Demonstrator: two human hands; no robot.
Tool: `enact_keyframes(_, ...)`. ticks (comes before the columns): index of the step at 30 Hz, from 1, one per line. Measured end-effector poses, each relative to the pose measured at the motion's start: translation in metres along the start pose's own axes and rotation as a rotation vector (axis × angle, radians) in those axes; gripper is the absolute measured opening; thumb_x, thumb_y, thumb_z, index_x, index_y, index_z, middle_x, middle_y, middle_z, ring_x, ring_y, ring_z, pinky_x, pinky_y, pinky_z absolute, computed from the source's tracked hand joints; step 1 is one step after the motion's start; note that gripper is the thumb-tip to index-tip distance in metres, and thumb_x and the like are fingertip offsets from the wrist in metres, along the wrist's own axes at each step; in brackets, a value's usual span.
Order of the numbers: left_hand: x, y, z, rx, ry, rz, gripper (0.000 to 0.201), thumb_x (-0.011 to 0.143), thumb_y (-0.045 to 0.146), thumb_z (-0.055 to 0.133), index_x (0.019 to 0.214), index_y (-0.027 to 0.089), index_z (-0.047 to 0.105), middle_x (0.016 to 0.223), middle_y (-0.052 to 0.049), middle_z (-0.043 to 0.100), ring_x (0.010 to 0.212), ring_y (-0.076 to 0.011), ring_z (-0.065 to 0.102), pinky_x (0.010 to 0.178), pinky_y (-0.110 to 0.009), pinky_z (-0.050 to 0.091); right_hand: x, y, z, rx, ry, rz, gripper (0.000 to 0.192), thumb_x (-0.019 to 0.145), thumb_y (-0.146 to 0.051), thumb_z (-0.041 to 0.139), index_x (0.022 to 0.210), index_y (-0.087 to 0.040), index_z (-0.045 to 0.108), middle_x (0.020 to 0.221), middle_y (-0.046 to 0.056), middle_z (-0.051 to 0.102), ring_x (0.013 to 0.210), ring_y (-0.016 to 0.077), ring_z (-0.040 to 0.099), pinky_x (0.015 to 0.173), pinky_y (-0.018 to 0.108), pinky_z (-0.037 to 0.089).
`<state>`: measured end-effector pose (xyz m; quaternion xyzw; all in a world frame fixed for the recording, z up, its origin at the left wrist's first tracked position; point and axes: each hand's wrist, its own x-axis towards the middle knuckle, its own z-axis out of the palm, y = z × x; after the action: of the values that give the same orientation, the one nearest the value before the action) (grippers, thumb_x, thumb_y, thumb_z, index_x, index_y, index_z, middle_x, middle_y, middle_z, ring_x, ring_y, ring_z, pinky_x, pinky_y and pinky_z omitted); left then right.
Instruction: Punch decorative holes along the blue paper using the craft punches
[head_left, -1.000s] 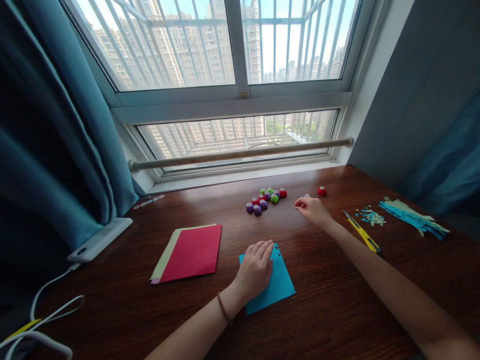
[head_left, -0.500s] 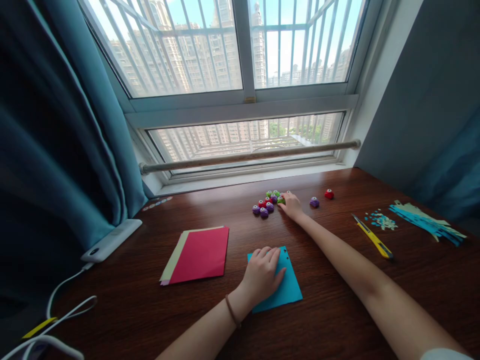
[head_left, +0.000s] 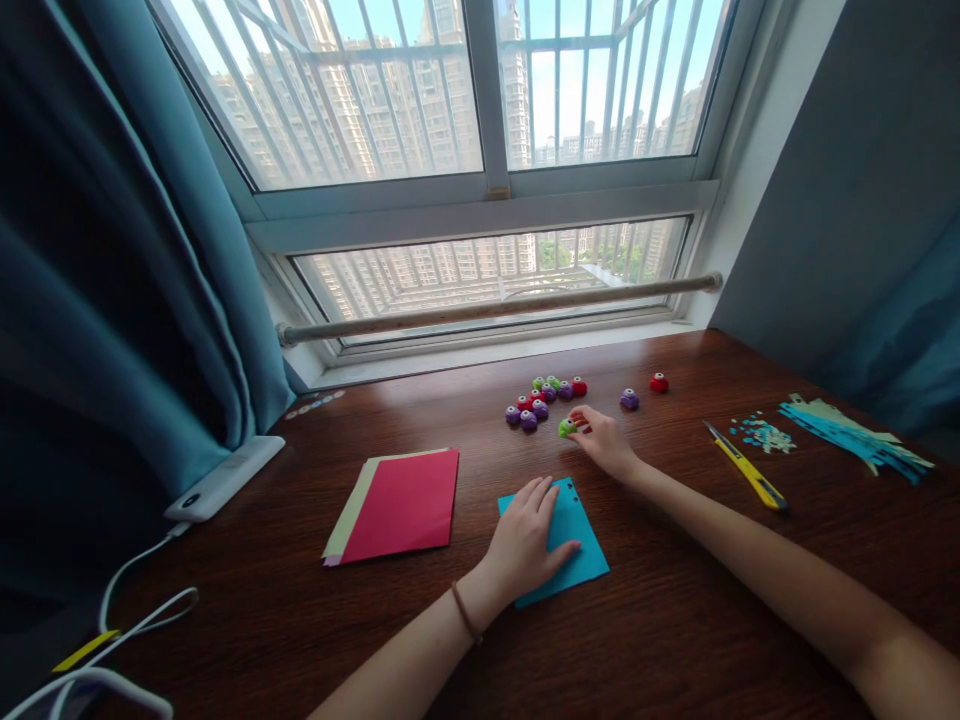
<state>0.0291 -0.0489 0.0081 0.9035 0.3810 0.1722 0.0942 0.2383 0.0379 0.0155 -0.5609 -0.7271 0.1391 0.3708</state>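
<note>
Your right hand (head_left: 606, 442) had a little green punch (head_left: 566, 427) pinched at the fingertips, thumb and forefinger closed around it, held just off the wooden desk (head_left: 675, 620) a bit in front of the main cluster of punches (head_left: 541, 397). That cluster was a mix of purple, red and green ones bunched together near the window side of the desk. A lone purple punch (head_left: 629, 400) and a red punch (head_left: 658, 382) sat apart from it, off to the right.

Your left hand (head_left: 529, 540) lay flat on the blue paper square (head_left: 581, 545), fingers spread loosely, pressing it down, not gripping anything. The paper had a couple of small holes near its top right corner (head_left: 571, 488).

To the left of that was a stack of red paper (head_left: 397, 505) with a pale sheet peeking out underneath. On the right side you had a yellow utility knife (head_left: 746, 466), a small pile of blue scraps (head_left: 761, 434) and a bundle of blue paper strips (head_left: 855, 438). A white power bank (head_left: 225, 477) with a cable (head_left: 135, 610) sat by the curtain (head_left: 112, 260) on the far left.
</note>
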Motion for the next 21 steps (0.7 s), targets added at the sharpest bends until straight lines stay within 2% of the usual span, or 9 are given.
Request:
enact_keyframes(4, 0.001, -0.001, 0.001, -0.002, -0.003, 0.002, 0.066, 0.08, 0.046, 0.057, 0.132, 0.011, 0.038, 0.134, -0.015, 0.043, 0.126, -0.0296, 0.037, 0.105, -0.047, 0.033, -0.055, -0.007, -0.012, 0.175, -0.083, -0.014, 0.024, 0.078, -0.015, 0.058, 0.101, -0.019, 0.053, 0.093, 0.002, 0.064, 0.084, 0.0152, 0.063, 0.074, 0.026, 0.051)
enact_keyframes(7, 0.002, -0.001, 0.002, -0.015, 0.021, 0.005, 0.061, 0.081, 0.043, 0.056, 0.13, 0.012, 0.039, 0.13, -0.014, 0.047, 0.122, -0.0284, 0.041, 0.104, -0.046, 0.035, -0.08, -0.007, -0.013, 0.273, -0.099, 0.027, 0.026, 0.077, -0.015, 0.058, 0.102, -0.021, 0.054, 0.097, 0.003, 0.063, 0.084, 0.0171, 0.063, 0.077, 0.03, 0.052)
enact_keyframes(11, 0.004, -0.002, 0.003, -0.032, 0.045, 0.006, 0.06, 0.081, 0.042, 0.057, 0.13, 0.014, 0.038, 0.128, -0.013, 0.048, 0.12, -0.0278, 0.042, 0.102, -0.046, 0.036, -0.09, -0.006, -0.013, 0.291, -0.051, 0.07, 0.029, 0.075, -0.018, 0.062, 0.103, -0.021, 0.054, 0.093, 0.003, 0.063, 0.08, 0.0181, 0.063, 0.074, 0.032, 0.052)
enact_keyframes(21, 0.004, -0.003, 0.005, -0.024, 0.048, 0.001, 0.06, 0.082, 0.043, 0.056, 0.131, 0.015, 0.037, 0.128, -0.013, 0.048, 0.121, -0.0276, 0.042, 0.102, -0.046, 0.036, -0.094, -0.01, -0.014, 0.369, -0.07, 0.083, 0.034, 0.075, -0.019, 0.064, 0.107, -0.022, 0.052, 0.091, 0.003, 0.064, 0.081, 0.0179, 0.063, 0.076, 0.033, 0.052)
